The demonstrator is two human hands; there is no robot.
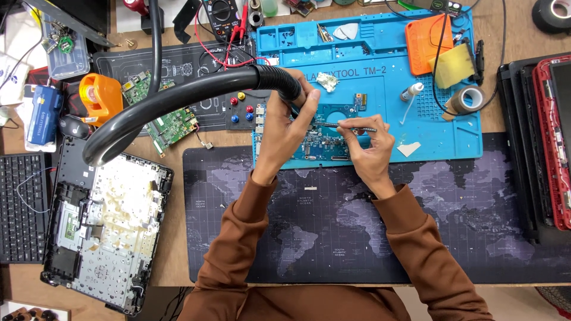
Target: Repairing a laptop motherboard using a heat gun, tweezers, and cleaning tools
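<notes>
Circuit board (324, 139), blue-green, lying flat on the blue silicone work mat (452, 134) at the far edge of the dark map-printed desk mat (333, 238). The left hand (285, 134) is closed around the ribbed end of a black flexible hose (178, 98), holding its mouth just above the board's left part. The right hand (366, 142) pinches a slim metal tool (351, 126) between thumb and fingers, its tip resting on or just over the board's upper edge; actual contact cannot be told. Likely hazards: the tool tip may skid across the closely packed components if the hand shifts, since the board appears unclamped; the stiff hose, arching over the green board (169, 125) and the opened laptop chassis (107, 226), may drag the left hand off position or knock the small glue bottle (410, 92) nearby.
</notes>
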